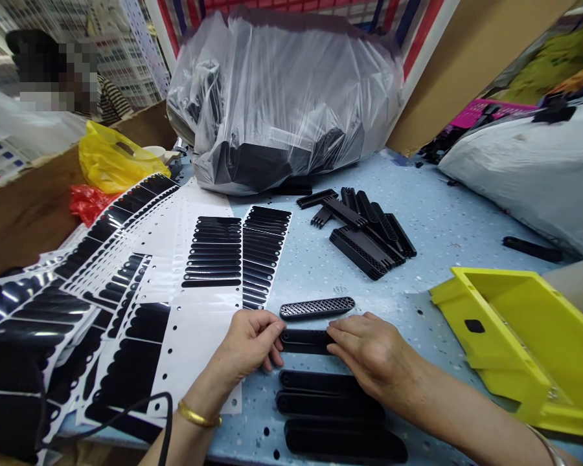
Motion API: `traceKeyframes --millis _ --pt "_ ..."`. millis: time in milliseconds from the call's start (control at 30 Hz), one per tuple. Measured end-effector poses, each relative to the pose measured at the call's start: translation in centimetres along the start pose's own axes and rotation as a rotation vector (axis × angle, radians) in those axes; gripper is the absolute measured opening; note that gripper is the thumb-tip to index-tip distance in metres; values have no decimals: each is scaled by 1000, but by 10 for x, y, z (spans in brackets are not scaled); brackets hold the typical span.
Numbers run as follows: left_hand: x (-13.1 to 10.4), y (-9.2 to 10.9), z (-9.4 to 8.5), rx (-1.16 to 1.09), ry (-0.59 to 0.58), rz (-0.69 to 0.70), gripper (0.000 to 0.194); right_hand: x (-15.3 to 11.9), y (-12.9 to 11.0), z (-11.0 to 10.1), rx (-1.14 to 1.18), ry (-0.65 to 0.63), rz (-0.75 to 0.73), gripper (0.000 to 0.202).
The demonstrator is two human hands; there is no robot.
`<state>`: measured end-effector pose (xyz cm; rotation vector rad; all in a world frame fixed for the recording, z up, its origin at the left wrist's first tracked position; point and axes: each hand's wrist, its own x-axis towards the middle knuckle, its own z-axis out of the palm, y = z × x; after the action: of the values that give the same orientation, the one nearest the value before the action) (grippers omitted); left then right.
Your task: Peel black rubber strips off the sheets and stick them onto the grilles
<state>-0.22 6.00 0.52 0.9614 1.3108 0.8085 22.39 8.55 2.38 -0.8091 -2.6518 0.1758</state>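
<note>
My left hand (255,340) pinches the left end of a black strip-shaped piece (305,340) lying on the blue speckled table (437,226). The fingers of my right hand (369,349) press together on the right end of the same piece. Just above it lies a black piece with a lattice pattern (317,307). Below it several smooth black pieces (330,404) are lined up one under another, partly beneath my right hand. Left of my hands, sheets of black stickers (214,252) lie on white backing paper.
A pile of black parts (369,233) lies further back. Behind it stands a large clear plastic bag (291,97). A yellow bin (529,343) is at the right, a yellow bag (119,158) at the left. A person (53,71) is at the upper left.
</note>
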Motion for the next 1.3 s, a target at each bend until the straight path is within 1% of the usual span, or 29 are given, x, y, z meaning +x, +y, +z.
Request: traceKeyframes --millis 167,300,467,633,833,1167,1300 --pt "1 0 2 15 16 -11 25 -1 1 0 5 0 -10 29" --pt "0 2 1 17 17 -2 24 -2 1 1 27 34 -5 29" --pt "-1 1 0 25 13 16 23 -4 2 2 51 19 2 25" --pt "0 -1 0 4 13 -10 21 -5 3 2 74 60 10 27" --pt "-1 0 1 7 35 -23 18 -3 1 1 39 12 10 26" --pt "2 1 4 -12 62 -68 17 -5 3 5 18 20 -13 22" --pt "2 1 3 -8 43 -57 18 -6 2 5 20 31 -13 21"
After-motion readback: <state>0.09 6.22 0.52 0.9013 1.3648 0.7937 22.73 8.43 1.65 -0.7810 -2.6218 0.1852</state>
